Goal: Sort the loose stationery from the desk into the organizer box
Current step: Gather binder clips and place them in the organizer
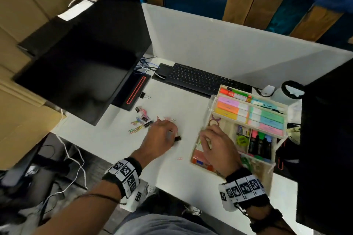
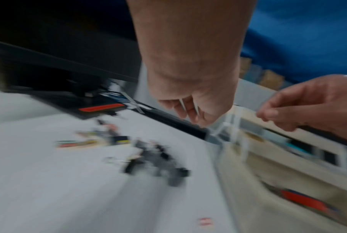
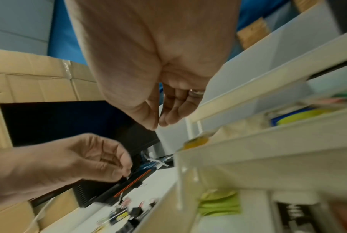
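We see the organizer box (image 1: pixel 275 150) at the right of the tabletop (image 1: pixel 187 104), keyboard (image 1: pixel 202 79) behind it, loose clips (image 1: pixel 140 122) left of it, monitor (image 1: pixel 82 66) at far left, our left hand (image 1: pixel 162 135) beside the clips.

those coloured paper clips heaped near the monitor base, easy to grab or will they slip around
The paper clips look thin, flat and light, so on the smooth white desk they would probably skid when pushed. Several overlap in the heap, so lifting one may drag others along. Pinching is likely fiddly, since they lie flat.
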{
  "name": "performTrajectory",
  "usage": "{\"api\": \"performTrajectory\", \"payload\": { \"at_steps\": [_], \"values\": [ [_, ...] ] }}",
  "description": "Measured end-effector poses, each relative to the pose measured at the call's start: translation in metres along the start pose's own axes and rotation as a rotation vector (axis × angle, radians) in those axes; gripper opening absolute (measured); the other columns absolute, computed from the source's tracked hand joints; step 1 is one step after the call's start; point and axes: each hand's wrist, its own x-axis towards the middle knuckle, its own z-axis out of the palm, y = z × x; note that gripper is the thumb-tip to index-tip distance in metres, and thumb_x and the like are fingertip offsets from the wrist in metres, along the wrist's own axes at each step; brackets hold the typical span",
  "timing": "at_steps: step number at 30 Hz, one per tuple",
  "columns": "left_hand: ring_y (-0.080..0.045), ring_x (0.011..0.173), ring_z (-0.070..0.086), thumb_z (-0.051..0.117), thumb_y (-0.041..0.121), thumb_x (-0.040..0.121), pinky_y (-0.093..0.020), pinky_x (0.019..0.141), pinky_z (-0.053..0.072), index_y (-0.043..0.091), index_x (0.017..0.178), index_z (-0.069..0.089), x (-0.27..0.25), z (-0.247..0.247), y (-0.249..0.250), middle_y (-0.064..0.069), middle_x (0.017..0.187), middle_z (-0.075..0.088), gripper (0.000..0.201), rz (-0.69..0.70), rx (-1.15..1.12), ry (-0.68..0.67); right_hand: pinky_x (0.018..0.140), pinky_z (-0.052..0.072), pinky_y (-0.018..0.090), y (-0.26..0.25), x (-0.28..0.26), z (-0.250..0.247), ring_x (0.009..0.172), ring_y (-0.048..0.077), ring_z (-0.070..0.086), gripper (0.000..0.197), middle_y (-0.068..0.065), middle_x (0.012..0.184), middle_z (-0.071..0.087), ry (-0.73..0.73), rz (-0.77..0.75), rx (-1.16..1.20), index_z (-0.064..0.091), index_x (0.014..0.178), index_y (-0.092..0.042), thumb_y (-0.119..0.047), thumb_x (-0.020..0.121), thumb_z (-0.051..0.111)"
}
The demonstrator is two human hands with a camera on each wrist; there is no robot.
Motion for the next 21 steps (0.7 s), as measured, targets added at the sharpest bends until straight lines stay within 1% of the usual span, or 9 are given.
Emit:
{"api": "performTrajectory", "payload": {
  "at_steps": [2,4,6,9,12,15,16,18,21],
  "values": [
    [-0.009,0.083,0.063,0.069,0.011,0.084,-0.033,0.08,0.055,0.027,0.09,0.074,-0.016,-0.015,-0.037,0.011,0.095,0.07,0.018,-0.125,-0.027,-0.052,0.075,0.054,0.037,-0.014,0.014,0.027,0.086,0.019,0.062,0.009,-0.004,0.099,0.059,-0.094,-0.004,0.013,0.069,0.096,-0.022,-0.019,0.095,0.061],
    [-0.011,0.083,0.064,0.072,0.01,0.085,-0.033,0.079,0.056,0.023,0.095,0.073,-0.032,-0.027,-0.067,0.008,0.097,0.07,0.016,-0.23,-0.04,-0.102,0.081,0.055,0.04,-0.026,0.026,0.054,0.09,0.021,0.063,0.01,-0.002,0.102,0.059,-0.209,0.016,0.015,0.069,0.101,-0.021,-0.02,0.095,0.061],
    [-0.012,0.082,0.064,0.074,0.014,0.086,-0.034,0.079,0.057,0.024,0.098,0.071,-0.046,-0.034,-0.092,0.009,0.097,0.069,0.016,-0.299,-0.038,-0.164,0.086,0.056,0.042,-0.037,0.035,0.079,0.097,0.024,0.064,0.014,0.0,0.109,0.058,-0.317,0.059,0.016,0.067,0.107,-0.018,-0.021,0.095,0.06],
    [-0.013,0.08,0.066,0.076,0.017,0.084,-0.035,0.079,0.058,0.026,0.1,0.071,-0.06,-0.036,-0.122,0.012,0.095,0.068,0.019,-0.358,-0.081,-0.213,0.084,0.056,0.042,-0.051,0.049,0.112,0.1,0.028,0.065,0.02,0.002,0.116,0.056,-0.371,0.114,-0.03,0.062,0.114,-0.02,-0.027,0.095,0.061],
    [-0.013,0.082,0.067,0.075,0.02,0.083,-0.037,0.08,0.058,0.025,0.101,0.071,-0.066,-0.032,-0.138,0.012,0.096,0.069,0.019,-0.363,-0.121,-0.22,0.085,0.056,0.041,-0.058,0.061,0.135,0.105,0.029,0.063,0.032,0.003,0.122,0.054,-0.42,0.16,-0.148,0.058,0.121,-0.023,-0.031,0.091,0.065],
    [-0.015,0.083,0.066,0.072,0.021,0.082,-0.038,0.078,0.059,0.023,0.1,0.071,-0.065,-0.032,-0.144,0.01,0.095,0.069,0.018,-0.32,-0.146,-0.233,0.089,0.053,0.039,-0.055,0.064,0.151,0.111,0.03,0.062,0.043,0.004,0.127,0.056,-0.446,0.199,-0.227,0.059,0.128,-0.023,-0.035,0.087,0.066],
    [-0.015,0.082,0.066,0.072,0.021,0.083,-0.037,0.078,0.059,0.023,0.099,0.07,-0.063,-0.033,-0.145,0.01,0.095,0.068,0.017,-0.304,-0.143,-0.248,0.089,0.053,0.039,-0.055,0.064,0.154,0.111,0.03,0.062,0.043,0.004,0.127,0.057,-0.443,0.204,-0.238,0.06,0.127,-0.022,-0.037,0.087,0.066],
    [-0.014,0.079,0.064,0.072,0.021,0.084,-0.035,0.078,0.057,0.025,0.1,0.07,-0.06,-0.036,-0.148,0.012,0.095,0.065,0.017,-0.292,-0.114,-0.282,0.088,0.053,0.039,-0.055,0.062,0.158,0.107,0.03,0.063,0.037,0.004,0.122,0.062,-0.412,0.187,-0.252,0.064,0.12,-0.02,-0.038,0.088,0.066],
    [-0.012,0.081,0.061,0.072,0.024,0.085,-0.028,0.076,0.052,0.028,0.102,0.069,-0.054,-0.043,-0.157,0.014,0.097,0.062,0.018,-0.322,-0.056,-0.276,0.086,0.051,0.037,-0.058,0.061,0.158,0.103,0.029,0.064,0.028,0.005,0.113,0.067,-0.378,0.156,-0.253,0.068,0.113,-0.017,-0.035,0.091,0.065]
  ]
}}
